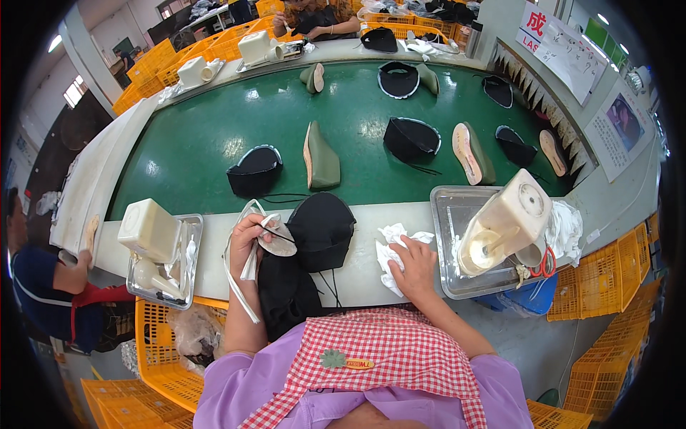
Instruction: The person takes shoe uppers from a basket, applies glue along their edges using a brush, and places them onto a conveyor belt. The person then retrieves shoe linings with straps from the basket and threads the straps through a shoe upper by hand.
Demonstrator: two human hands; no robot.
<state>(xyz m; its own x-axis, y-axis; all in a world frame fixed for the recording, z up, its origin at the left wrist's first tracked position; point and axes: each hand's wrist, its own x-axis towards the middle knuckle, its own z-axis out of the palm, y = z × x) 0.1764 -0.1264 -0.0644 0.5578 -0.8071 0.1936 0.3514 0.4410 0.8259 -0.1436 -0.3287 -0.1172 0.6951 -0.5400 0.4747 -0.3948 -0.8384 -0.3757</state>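
Note:
At the near white ledge, my left hand [246, 232] is closed round an off-white strappy piece [279, 243] with long straps dangling down. A thin black cord crosses it by my fingers. Right beside it a black shoe upper [323, 225] stands on the ledge, and a dark black cloth piece [286, 286] lies over the ledge's front edge below. My right hand [414, 270] is pressed on a crumpled white cloth [391, 250], with its fingers closing on it.
A green belt [214, 171] carries several black uppers [255, 171] and green shoe lasts [323, 159]. Metal trays with white containers stand left [193, 264] and right [446, 229]; red-handled scissors [547, 263] lie at the right tray. Yellow crates [171, 350] flank me. Co-workers [53, 286] work left and opposite.

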